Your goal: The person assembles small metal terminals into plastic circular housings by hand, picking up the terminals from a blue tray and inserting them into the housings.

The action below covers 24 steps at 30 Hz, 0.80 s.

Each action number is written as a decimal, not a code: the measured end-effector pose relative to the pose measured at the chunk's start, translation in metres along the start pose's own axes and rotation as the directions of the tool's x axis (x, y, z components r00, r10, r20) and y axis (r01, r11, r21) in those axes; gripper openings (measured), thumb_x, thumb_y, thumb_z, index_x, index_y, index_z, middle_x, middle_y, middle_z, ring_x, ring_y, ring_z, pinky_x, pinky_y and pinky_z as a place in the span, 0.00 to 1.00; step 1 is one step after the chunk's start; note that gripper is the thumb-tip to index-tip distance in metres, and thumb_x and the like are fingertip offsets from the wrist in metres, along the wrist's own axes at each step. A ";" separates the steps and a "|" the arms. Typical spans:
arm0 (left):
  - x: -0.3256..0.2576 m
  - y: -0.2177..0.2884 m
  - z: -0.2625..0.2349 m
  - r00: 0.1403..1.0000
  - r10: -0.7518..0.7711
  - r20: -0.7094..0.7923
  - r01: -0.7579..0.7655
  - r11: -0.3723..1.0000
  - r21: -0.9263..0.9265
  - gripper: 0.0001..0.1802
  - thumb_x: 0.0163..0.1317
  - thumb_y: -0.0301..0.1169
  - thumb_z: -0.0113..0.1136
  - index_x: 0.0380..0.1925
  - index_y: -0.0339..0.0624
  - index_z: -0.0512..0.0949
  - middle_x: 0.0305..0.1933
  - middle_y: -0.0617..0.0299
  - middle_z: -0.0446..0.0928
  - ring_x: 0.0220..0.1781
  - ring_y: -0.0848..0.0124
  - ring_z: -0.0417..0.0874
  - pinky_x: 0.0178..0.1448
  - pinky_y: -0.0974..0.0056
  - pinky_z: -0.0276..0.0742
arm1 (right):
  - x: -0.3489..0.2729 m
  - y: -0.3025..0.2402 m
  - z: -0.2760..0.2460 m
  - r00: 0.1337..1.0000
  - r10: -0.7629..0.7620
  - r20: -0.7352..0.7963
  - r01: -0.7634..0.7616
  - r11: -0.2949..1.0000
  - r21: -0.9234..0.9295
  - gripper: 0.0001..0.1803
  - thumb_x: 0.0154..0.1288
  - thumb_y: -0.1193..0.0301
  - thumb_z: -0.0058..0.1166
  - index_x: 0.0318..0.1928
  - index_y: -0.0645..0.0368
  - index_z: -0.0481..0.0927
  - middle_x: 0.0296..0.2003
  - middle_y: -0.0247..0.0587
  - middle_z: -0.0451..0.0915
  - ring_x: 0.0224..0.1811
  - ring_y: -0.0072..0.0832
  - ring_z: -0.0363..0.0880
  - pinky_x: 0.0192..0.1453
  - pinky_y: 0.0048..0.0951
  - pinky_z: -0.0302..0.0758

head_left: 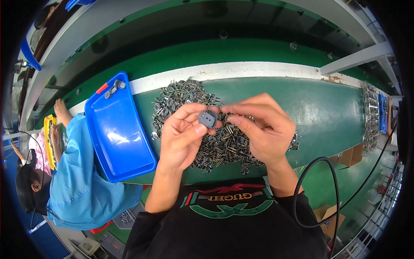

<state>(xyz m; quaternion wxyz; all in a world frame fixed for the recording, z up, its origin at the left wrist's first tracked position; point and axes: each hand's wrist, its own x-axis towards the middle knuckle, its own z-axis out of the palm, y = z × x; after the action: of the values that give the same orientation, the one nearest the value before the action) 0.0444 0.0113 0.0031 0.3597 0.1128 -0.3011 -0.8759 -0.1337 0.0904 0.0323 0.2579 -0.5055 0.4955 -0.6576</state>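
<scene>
My left hand [179,140] pinches a grey plastic socket piece [208,119] between thumb and fingers. Its rounded face, with small dark holes, is turned up. Close beside it, the thumb and forefinger of my right hand [271,131] are pressed together on a small dark metal part, mostly hidden by the fingertips. Both hands are above a heap of metal pin parts [183,97] on the green tabletop [319,116]. A blue tray [118,129] lies left of my left hand, with several grey pieces [114,89] in its far corner.
A white rail [233,71] runs along the table's far side, with a green belt [189,52] beyond. At the left sits a person in a blue top [86,185], near a yellow tray [49,140]. A black cable [297,194] loops at the right, near cardboard boxes [353,155].
</scene>
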 end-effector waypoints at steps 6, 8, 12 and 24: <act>0.000 -0.007 0.012 0.994 0.105 -0.007 -0.104 0.992 0.075 0.22 0.59 0.10 0.60 0.54 0.29 0.73 0.59 0.35 0.76 0.56 0.58 0.84 0.62 0.59 0.83 | 0.010 -0.018 0.004 0.987 -0.161 0.021 0.161 0.949 -0.271 0.15 0.49 0.81 0.69 0.40 0.58 0.89 0.38 0.36 0.83 0.40 0.31 0.79 0.43 0.29 0.77; 0.001 -0.012 0.010 0.993 0.116 0.008 -0.117 0.989 0.086 0.22 0.59 0.09 0.60 0.54 0.28 0.73 0.59 0.34 0.75 0.57 0.57 0.84 0.61 0.59 0.83 | 0.010 -0.015 0.003 0.978 -0.198 0.060 0.206 0.915 -0.348 0.15 0.48 0.81 0.69 0.40 0.57 0.89 0.37 0.35 0.83 0.39 0.32 0.78 0.43 0.30 0.76; -0.001 -0.014 0.014 0.986 0.154 0.056 -0.160 0.981 0.110 0.22 0.58 0.07 0.59 0.53 0.26 0.72 0.59 0.35 0.75 0.58 0.57 0.83 0.61 0.60 0.83 | 0.008 -0.015 0.004 0.966 -0.245 0.084 0.259 0.894 -0.367 0.16 0.47 0.81 0.68 0.40 0.57 0.88 0.37 0.34 0.83 0.40 0.34 0.78 0.43 0.32 0.75; 0.021 0.010 0.007 0.978 0.088 -0.188 0.000 0.905 0.425 0.16 0.61 0.17 0.63 0.49 0.29 0.79 0.48 0.44 0.84 0.42 0.65 0.88 0.44 0.66 0.87 | -0.003 0.016 0.005 0.963 -0.251 0.094 0.268 0.890 -0.369 0.21 0.60 0.82 0.60 0.55 0.60 0.83 0.44 0.41 0.81 0.41 0.33 0.79 0.42 0.27 0.76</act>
<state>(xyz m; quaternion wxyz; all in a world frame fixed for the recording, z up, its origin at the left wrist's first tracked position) 0.0318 -0.0056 0.0151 0.3754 0.2697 -0.4479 -0.7653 -0.1309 0.0851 0.0164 0.0763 -0.6218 0.5349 -0.5670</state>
